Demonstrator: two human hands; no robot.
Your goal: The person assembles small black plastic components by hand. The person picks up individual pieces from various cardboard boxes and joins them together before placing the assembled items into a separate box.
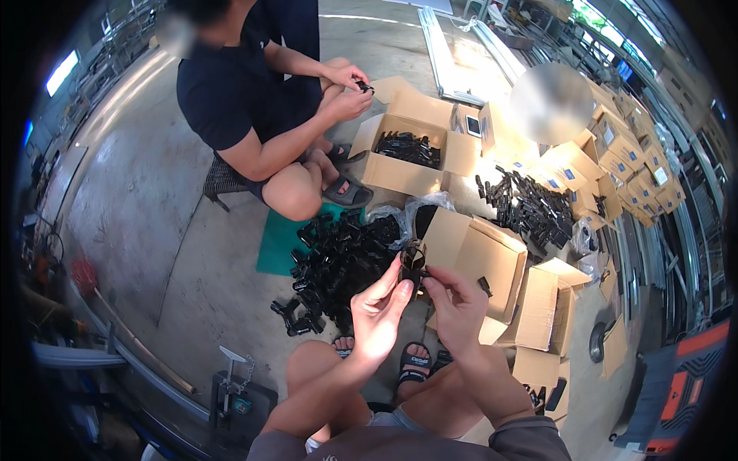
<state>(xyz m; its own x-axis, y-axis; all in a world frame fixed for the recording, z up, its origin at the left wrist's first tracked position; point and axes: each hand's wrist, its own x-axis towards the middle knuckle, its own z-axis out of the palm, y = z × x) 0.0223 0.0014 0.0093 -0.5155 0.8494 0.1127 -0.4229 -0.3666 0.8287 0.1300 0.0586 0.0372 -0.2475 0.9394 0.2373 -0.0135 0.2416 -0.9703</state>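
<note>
A small black part (pixel 413 263), glossy and with a ring-like top, is held up between my two hands. My left hand (pixel 378 313) pinches it from the left with thumb and fingers. From the other side my right hand (pixel 459 309) closes its thumb and forefinger on its lower right edge. Just beyond, a heap of black branched fittings (pixel 338 265) lies partly on a green sheet (pixel 275 242). An open cardboard box (pixel 501 265) stands right of the held part, with a small black piece at its near side. My fingers hide some of the part.
A co-worker (pixel 223 100) sits on a low stool at far left, holding a small black piece (pixel 364 86). Ahead stands an open carton (pixel 400 175) of black pieces; another pile (pixel 526 207) lies to its right. Stacked cartons (pixel 623 154) and a red-black case (pixel 680 392) line the right.
</note>
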